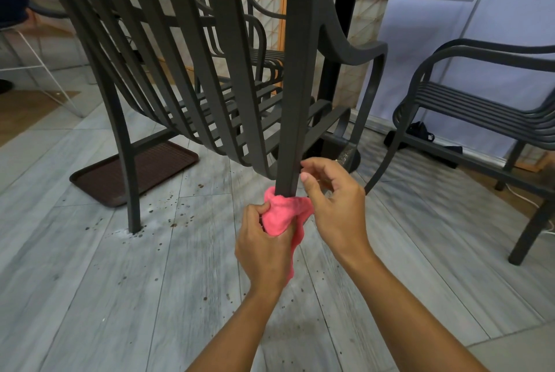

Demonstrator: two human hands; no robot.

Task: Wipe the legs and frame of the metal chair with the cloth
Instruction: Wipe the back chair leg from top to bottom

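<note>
The left hand [264, 239] is gripping the soft pink cloth [277, 215], limp and best held bunched, around the bottom of the stiff, heavy-looking metal chair's [186, 77] rear leg [295, 119], while the right hand [333, 200] is pinching its other end.

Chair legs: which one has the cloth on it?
The near leg at centre frame, its lower end wrapped in the pink cloth; the left leg is bare.
</note>
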